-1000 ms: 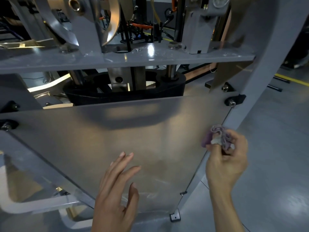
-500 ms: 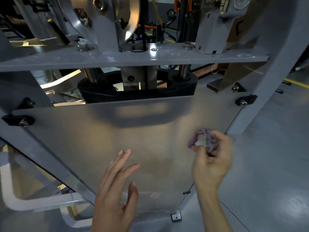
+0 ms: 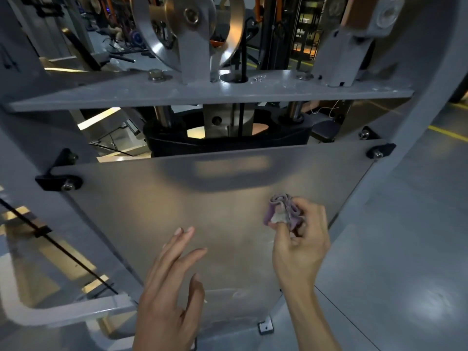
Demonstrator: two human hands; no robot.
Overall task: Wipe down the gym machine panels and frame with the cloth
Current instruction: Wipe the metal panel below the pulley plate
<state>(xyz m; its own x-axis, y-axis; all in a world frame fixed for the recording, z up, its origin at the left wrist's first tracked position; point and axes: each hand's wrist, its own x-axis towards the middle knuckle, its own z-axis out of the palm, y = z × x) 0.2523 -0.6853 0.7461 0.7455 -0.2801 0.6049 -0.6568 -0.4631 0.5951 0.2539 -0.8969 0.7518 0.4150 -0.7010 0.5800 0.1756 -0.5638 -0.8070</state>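
My right hand (image 3: 300,245) pinches the one bunched purple cloth (image 3: 285,209) at the fingertips, against the right part of the frosted panel (image 3: 177,203). The unwiped panel lies mostly to the left, so the right hand is nearer. My left hand (image 3: 167,287) is relaxed, fingers straight, holding nothing. I count one cloth, one panel, two hands.

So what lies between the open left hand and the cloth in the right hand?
Only bare frosted panel, seen in the head view. The left hand and the purple cloth, gripped by the right hand, have nothing between them.
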